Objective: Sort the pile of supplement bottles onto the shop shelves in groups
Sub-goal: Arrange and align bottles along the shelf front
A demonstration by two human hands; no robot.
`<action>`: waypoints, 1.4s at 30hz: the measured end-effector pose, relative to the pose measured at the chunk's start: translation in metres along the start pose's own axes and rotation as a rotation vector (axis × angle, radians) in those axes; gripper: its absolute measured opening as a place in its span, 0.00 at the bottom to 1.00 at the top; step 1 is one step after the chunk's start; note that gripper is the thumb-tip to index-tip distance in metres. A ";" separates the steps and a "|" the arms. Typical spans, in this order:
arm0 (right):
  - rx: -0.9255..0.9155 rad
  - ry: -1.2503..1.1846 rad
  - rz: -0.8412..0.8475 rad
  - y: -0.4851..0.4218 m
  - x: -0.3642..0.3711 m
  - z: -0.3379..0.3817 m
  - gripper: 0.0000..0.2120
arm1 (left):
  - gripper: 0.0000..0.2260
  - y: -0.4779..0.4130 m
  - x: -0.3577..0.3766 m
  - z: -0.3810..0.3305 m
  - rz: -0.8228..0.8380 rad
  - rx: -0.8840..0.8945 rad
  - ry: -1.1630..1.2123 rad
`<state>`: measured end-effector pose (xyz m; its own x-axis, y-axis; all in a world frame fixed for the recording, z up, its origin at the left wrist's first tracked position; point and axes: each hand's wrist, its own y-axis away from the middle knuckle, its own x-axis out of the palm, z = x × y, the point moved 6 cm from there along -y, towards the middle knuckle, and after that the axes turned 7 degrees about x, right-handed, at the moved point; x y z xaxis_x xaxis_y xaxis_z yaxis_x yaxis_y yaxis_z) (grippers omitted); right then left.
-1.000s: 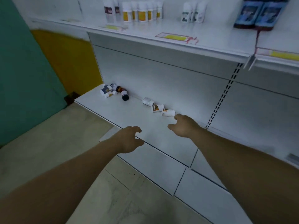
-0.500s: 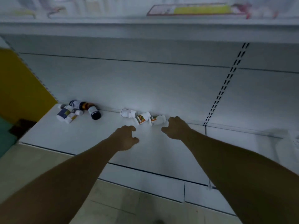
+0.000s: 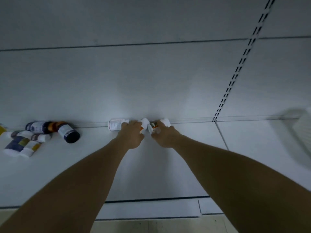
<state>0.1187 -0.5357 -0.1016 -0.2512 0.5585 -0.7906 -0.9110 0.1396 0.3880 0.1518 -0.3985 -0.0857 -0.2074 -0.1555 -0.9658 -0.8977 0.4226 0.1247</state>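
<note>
Three small white supplement bottles lie in a row against the back panel of the low white shelf point(image 3: 185, 157). The leftmost white bottle point(image 3: 115, 125) has a red-framed label. My left hand point(image 3: 132, 136) covers its cap end and curls round the middle orange-labelled bottle point(image 3: 145, 123), which shows between thumb and fingers. My right hand point(image 3: 165, 137) grips the right orange-labelled bottle point(image 3: 154, 127), whose white cap sticks out past my fingers. A pile of bottles point(image 3: 40, 133), dark blue, amber and white, lies at the far left of the shelf.
The white back panel point(image 3: 151, 73) rises right behind the bottles, with a slotted upright point(image 3: 235, 73) on the right. A blurred white object point(image 3: 301, 132) sits at the right edge. The shelf's front edge point(image 3: 151, 199) and beige floor point(image 3: 151, 226) are below.
My head has dropped and moved close to the shelf. Both hands have moved forward from above the shelf onto the three white bottles and closed round them.
</note>
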 end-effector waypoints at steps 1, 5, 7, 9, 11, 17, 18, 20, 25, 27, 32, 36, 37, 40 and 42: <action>0.015 -0.040 -0.032 -0.001 0.002 -0.001 0.27 | 0.24 0.000 0.001 0.001 -0.046 0.009 -0.017; 0.076 -0.172 -0.145 -0.003 0.001 -0.003 0.18 | 0.25 0.008 0.007 0.012 -0.094 -0.068 0.115; 0.082 -0.135 -0.191 -0.003 0.001 0.002 0.16 | 0.32 0.016 0.014 0.020 -0.014 -0.135 0.225; 0.064 -0.071 -0.203 -0.005 0.007 0.007 0.16 | 0.37 0.028 0.025 0.028 0.112 -0.182 0.191; 0.025 0.001 -0.169 -0.005 0.017 0.014 0.18 | 0.39 0.046 0.034 0.032 0.160 -0.212 0.177; 0.017 0.080 -0.158 0.032 0.030 0.024 0.12 | 0.34 0.101 0.039 0.042 0.084 -0.351 0.395; 0.022 -0.023 -0.149 0.048 0.033 0.023 0.10 | 0.32 0.115 0.037 0.041 0.067 -0.371 0.489; 0.083 -0.475 -0.047 0.086 0.039 0.020 0.16 | 0.27 0.147 0.026 0.034 0.002 -0.399 0.819; 0.173 -1.362 0.141 0.208 0.025 0.045 0.14 | 0.21 0.226 -0.040 -0.004 -0.096 -0.372 1.456; 0.100 -1.509 0.163 0.257 0.007 0.063 0.12 | 0.14 0.253 -0.077 -0.018 -0.117 -0.307 1.599; -0.075 -1.648 0.091 0.349 -0.048 0.106 0.20 | 0.22 0.309 -0.157 -0.050 -0.069 -0.201 1.798; -0.076 -1.706 -0.047 0.396 -0.091 0.127 0.22 | 0.22 0.340 -0.213 -0.082 -0.063 -0.068 1.820; -0.099 -1.721 -0.071 0.407 -0.103 0.129 0.23 | 0.22 0.344 -0.224 -0.090 -0.064 -0.037 1.834; -0.174 -1.726 -0.145 0.436 -0.139 0.125 0.24 | 0.22 0.356 -0.258 -0.118 -0.089 0.061 1.829; -0.232 -1.720 -0.188 0.454 -0.163 0.117 0.22 | 0.20 0.364 -0.278 -0.143 -0.116 0.139 1.813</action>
<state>-0.2161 -0.4679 0.2591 0.3183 0.7279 0.6073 -0.9469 0.2749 0.1667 -0.1726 -0.3289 0.2609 -0.3568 -0.8146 0.4573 -0.9211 0.3883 -0.0269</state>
